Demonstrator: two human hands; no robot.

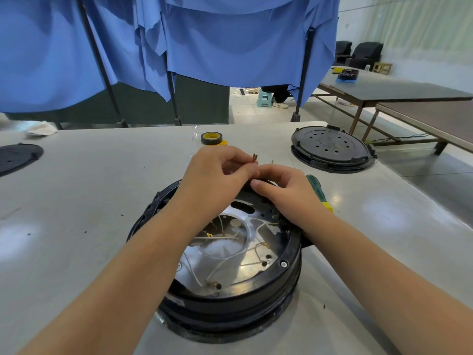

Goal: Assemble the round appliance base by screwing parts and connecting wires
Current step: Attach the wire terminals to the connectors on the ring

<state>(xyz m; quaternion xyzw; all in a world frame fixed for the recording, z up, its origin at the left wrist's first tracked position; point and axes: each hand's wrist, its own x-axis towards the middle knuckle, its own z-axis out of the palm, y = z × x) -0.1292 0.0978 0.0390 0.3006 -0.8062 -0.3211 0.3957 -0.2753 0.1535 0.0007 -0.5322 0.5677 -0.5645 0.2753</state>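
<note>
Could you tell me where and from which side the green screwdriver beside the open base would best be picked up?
Probably by the green handle of the screwdriver, coming from the right: it lies flat on the table, its inner side is crowded by the right hand and the base rim.

Black appliance base (256, 290) with silver inside, white wires (230, 260), green-yellow screwdriver (318, 192), blue cloth (230, 42).

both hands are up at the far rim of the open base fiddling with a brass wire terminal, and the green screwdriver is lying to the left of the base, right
Not quite. The green screwdriver lies to the right of the open base, just beyond the right hand. The head view shows it. The rest holds: the left hand and the right work a brass terminal at the far rim.
</note>
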